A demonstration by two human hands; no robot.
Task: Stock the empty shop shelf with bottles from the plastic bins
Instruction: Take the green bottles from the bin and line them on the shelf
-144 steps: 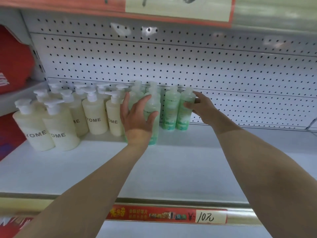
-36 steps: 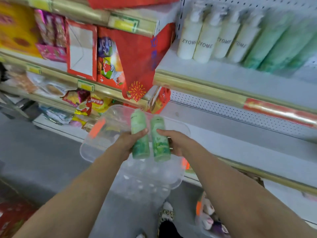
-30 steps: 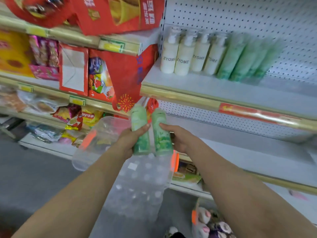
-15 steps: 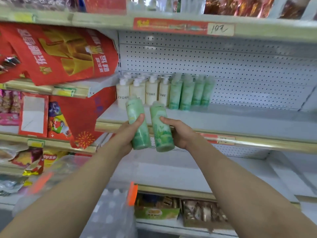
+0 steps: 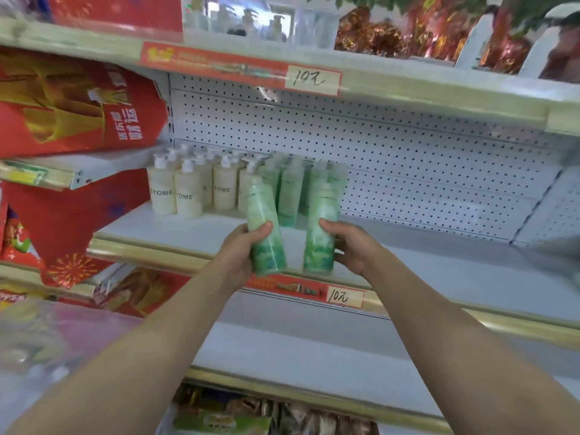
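Two green bottles in transit: left hand [image 5: 238, 252] curls round the left bottle [image 5: 265, 233], right hand [image 5: 354, 249] round the right bottle [image 5: 320, 233]. Both are now up from low down to shelf [image 5: 439, 265] level, upright at its front edge, not yet set down. Likely slot: beside the stocked green row [image 5: 292, 189].
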